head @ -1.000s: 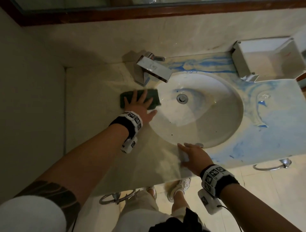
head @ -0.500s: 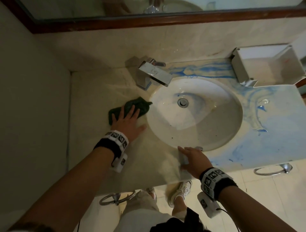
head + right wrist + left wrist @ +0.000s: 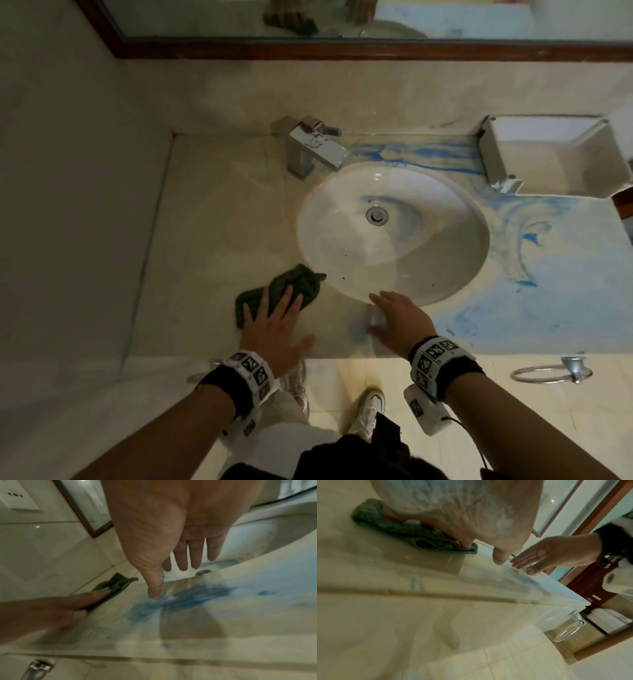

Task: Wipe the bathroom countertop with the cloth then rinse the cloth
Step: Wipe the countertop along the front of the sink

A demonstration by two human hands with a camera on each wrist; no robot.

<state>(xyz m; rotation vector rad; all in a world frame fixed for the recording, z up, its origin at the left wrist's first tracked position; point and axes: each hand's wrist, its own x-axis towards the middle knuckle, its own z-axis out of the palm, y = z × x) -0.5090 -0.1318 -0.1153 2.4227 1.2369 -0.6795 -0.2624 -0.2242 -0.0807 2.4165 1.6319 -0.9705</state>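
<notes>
A crumpled dark green cloth (image 3: 294, 286) (image 3: 388, 527) (image 3: 113, 584) lies on the beige countertop (image 3: 219, 219), just left of the white oval sink (image 3: 442, 274). My left hand (image 3: 274, 322) presses flat on the cloth's near half with straight, spread fingers. My right hand (image 3: 399, 318) is flat and open at the counter's front edge beside the sink rim; in the right wrist view its straight fingers (image 3: 195, 555) point toward the basin and hold nothing. Blue stains (image 3: 534, 287) (image 3: 181, 596) cover the counter to the right of the sink and behind it.
A chrome faucet (image 3: 313, 147) stands behind the sink's left side. A white open box (image 3: 548, 157) sits at the back right corner. A wood-framed mirror (image 3: 342, 48) runs along the wall. Towel rings (image 3: 551, 371) hang below the counter's front edge. A wall bounds the counter's left end.
My left hand has dragged the cloth from beside the faucet toward the counter's front, close to my right hand. The cloth has bunched up. The right hand has barely moved.
</notes>
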